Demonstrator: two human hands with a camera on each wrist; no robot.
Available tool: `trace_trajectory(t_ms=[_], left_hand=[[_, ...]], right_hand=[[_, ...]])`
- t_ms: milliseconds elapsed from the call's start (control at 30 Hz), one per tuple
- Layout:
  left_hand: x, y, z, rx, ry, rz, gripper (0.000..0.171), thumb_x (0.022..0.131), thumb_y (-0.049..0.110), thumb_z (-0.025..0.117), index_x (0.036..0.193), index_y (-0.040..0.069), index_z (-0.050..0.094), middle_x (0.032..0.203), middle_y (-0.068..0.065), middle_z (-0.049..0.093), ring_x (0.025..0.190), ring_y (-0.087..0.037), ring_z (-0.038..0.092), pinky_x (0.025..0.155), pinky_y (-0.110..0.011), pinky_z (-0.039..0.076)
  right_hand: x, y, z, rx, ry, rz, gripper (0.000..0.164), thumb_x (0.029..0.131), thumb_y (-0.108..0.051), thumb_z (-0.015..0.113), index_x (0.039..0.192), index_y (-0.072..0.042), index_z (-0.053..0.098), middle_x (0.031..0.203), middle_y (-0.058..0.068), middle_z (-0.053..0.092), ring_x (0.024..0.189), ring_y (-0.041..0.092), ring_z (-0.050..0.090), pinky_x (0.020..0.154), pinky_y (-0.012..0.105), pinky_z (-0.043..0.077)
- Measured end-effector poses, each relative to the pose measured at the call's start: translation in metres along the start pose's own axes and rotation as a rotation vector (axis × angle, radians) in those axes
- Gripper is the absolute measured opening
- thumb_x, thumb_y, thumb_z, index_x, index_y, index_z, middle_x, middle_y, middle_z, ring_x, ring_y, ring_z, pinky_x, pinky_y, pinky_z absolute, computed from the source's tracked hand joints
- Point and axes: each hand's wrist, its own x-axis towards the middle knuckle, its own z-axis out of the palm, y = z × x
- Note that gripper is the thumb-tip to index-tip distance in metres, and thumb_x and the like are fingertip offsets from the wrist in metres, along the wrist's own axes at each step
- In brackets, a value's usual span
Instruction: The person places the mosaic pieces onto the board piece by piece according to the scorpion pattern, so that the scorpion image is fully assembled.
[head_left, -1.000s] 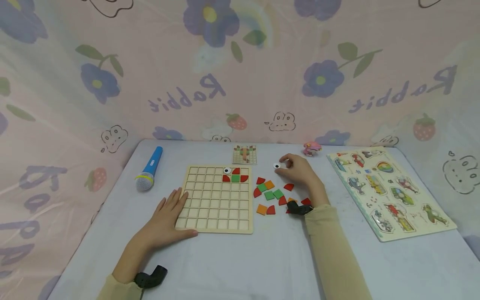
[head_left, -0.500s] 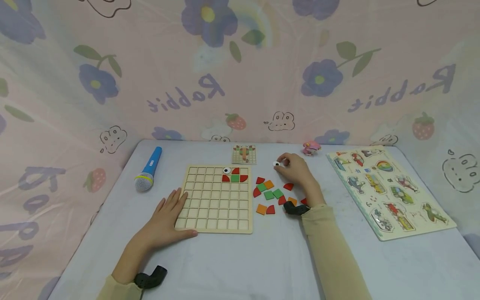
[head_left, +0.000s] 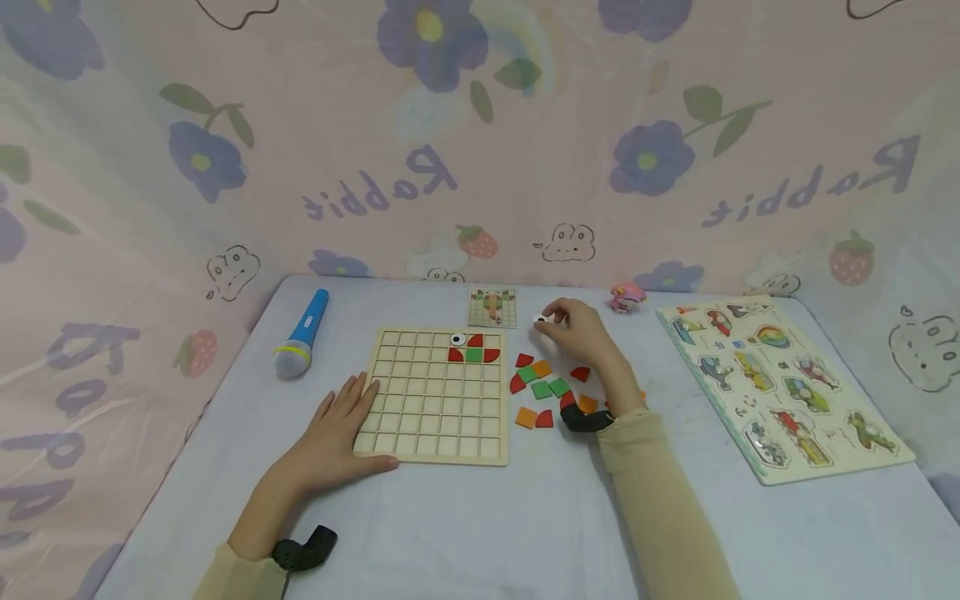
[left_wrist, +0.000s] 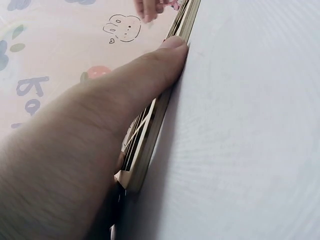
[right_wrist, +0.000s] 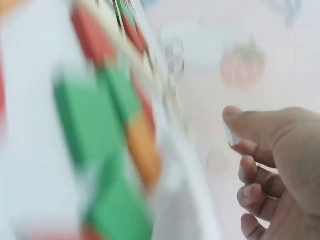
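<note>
My right hand (head_left: 581,333) pinches a round white eye piece (head_left: 539,320) with a black dot between thumb and index finger, above the table to the right of the wooden grid board (head_left: 427,400). In the right wrist view the eye piece (right_wrist: 229,134) appears as a thin white edge. Resting on the board's front left corner, my left hand (head_left: 330,437) has its fingers extended, the thumb (left_wrist: 155,65) along the front edge. Near the board's top right sit another eye piece (head_left: 457,340), a green square (head_left: 474,355) and several red quarter-circles (head_left: 491,356).
Several loose red, green and orange pieces (head_left: 542,389) lie right of the board. Behind it is a small pattern card (head_left: 492,308). A blue toy microphone (head_left: 303,333) lies left, a pink figurine (head_left: 626,297) at the back, and a picture puzzle board (head_left: 780,383) far right.
My right hand has moved left and slightly away from me with the eye piece, toward the board. The left hand stays in place on the board's corner.
</note>
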Motion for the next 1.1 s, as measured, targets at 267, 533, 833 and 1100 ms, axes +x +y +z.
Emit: trace_trajectory(t_ms=[267,533,833,1100], left_hand=[[0.003,-0.003,-0.002,0.019,0.004,0.023,0.128,0.081,0.076,0.075,0.17,0.005,0.018,0.178,-0.018,0.005,0.165,-0.038,0.003,0.13,-0.06,0.004],[0.005,-0.005,0.0,0.004,0.002,0.016,0.128,0.08,0.078,0.075,0.17,0.006,0.018,0.178,-0.018,0.006,0.165,-0.037,0.003,0.131,-0.061,0.003],[0.002,-0.003,0.001,0.014,0.026,0.025,0.126,0.081,0.075,0.076,0.169,0.003,0.021,0.177,-0.023,0.01,0.164,-0.041,0.007,0.129,-0.064,0.006],[0.001,0.0,0.0,0.006,0.018,0.015,0.125,0.081,0.074,0.076,0.169,0.003,0.021,0.177,-0.022,0.01,0.164,-0.041,0.007,0.13,-0.063,0.005]], right_hand=[[0.0,-0.083,0.038,0.043,-0.107,-0.202,0.032,0.102,-0.027,0.073,0.122,-0.001,0.07,0.099,0.01,0.061,0.085,0.023,0.052,0.075,0.034,0.045],[0.021,-0.115,0.084,0.0,-0.161,-0.198,0.031,0.103,-0.028,0.072,0.124,-0.004,0.071,0.1,0.01,0.063,0.079,0.019,0.053,0.085,0.044,0.05],[0.037,-0.119,0.111,-0.051,-0.123,-0.176,0.031,0.102,-0.03,0.074,0.124,-0.008,0.074,0.108,0.012,0.067,0.096,0.025,0.062,0.084,0.04,0.052],[0.042,-0.113,0.123,-0.074,-0.109,-0.201,0.029,0.1,-0.033,0.075,0.118,-0.01,0.076,0.099,0.009,0.067,0.09,0.024,0.062,0.083,0.046,0.051]])
